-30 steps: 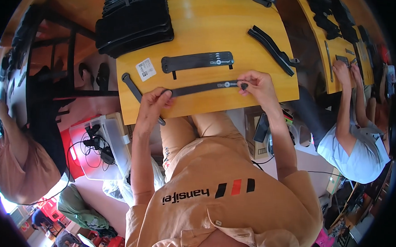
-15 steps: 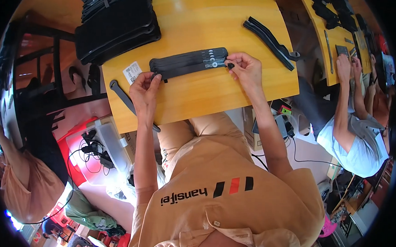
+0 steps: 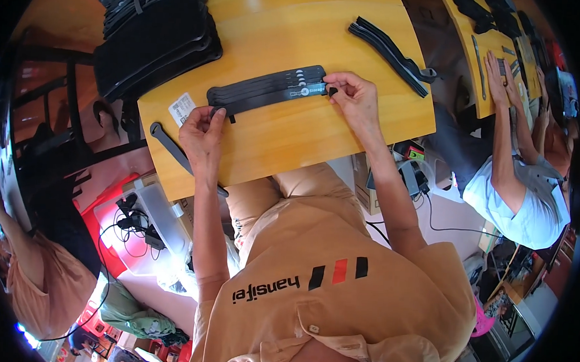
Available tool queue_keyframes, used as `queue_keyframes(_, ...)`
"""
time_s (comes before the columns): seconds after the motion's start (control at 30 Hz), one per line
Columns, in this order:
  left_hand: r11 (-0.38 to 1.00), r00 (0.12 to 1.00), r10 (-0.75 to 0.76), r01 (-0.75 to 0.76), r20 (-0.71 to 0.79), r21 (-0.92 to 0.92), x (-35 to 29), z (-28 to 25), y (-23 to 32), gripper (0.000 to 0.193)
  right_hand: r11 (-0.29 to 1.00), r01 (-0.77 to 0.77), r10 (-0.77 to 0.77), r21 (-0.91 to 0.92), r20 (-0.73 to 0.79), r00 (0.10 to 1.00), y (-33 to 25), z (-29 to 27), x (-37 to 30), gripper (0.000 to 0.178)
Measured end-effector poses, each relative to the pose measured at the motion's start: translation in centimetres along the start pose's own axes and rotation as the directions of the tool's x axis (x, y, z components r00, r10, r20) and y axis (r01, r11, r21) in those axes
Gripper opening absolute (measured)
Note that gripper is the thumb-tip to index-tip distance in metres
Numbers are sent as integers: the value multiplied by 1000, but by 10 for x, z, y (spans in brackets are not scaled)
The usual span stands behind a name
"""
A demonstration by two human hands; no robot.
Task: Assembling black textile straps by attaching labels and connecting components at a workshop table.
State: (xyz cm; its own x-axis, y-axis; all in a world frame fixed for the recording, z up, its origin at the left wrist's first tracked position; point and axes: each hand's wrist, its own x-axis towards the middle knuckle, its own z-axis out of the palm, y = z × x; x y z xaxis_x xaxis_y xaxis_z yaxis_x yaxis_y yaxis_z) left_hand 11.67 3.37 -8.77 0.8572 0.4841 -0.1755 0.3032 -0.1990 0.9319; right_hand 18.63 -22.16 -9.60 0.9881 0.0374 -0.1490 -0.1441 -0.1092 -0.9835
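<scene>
A layered bundle of flat black straps (image 3: pixel 261 89) with white printing near its right end lies across the wooden table (image 3: pixel 272 144) before me. At the bundle's lower left end, my left hand (image 3: pixel 202 135) pinches the front strap between thumb and fingers. My right hand (image 3: pixel 357 103) is closed in a pinch at the right end, with a small black tip showing between its fingertips. A white printed label (image 3: pixel 181 106) lies just beyond my left hand. Nearer the table's left edge is a single loose black strap (image 3: pixel 175 150).
A tall pile of black fabric pieces (image 3: pixel 155 42) stands at the back left. More black straps (image 3: pixel 389 56) lie together at the right. Beyond the table's right edge, a co-worker's hands (image 3: pixel 498 80) rest over another table. Cables and a box (image 3: pixel 400 179) sit below.
The table and everything on it sit slightly further left in the picture. Both hands keep their pinch at the bundle's ends. The co-worker's hands have flattened out.
</scene>
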Motion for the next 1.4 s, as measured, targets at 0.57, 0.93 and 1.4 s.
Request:
queue_keyframes(0.57,998,999,-46,46,-14,36,1,2,7,15,998,-36,40,52,-67,997,-3,3,0,14)
queue_keyframes(0.93,999,999,-46,46,-19,3,2,3,4,13,1000,-19,20,2,-92,996,0,5,1,13)
queue_keyframes(1.4,998,998,-61,61,-22,-8,2,4,7,14,1000,-18,17,-14,-104,994,2,6,2,11)
